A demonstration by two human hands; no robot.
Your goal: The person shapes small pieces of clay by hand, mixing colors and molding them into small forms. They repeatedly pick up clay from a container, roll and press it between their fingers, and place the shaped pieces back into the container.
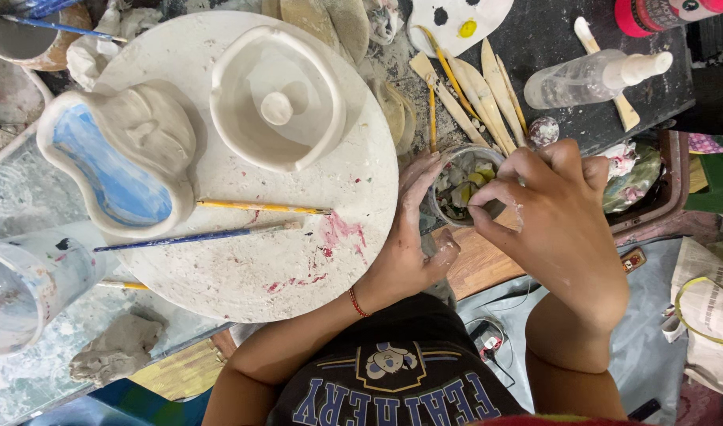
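Holding a small clear cup [464, 183] of paint bits, the left hand [412, 237] curled around its side. The right hand [558, 213] pinched its fingers narrow at the cup's rim. The cup sat squeezed between the round white board's [298, 260] edge and some wooden clay tools [476, 91], with little room.

A clear spray bottle [594, 76] lies at the top right. Above it sits a pink bottle [661, 14] with a picture label. A folded newspaper [712, 308] lies far right
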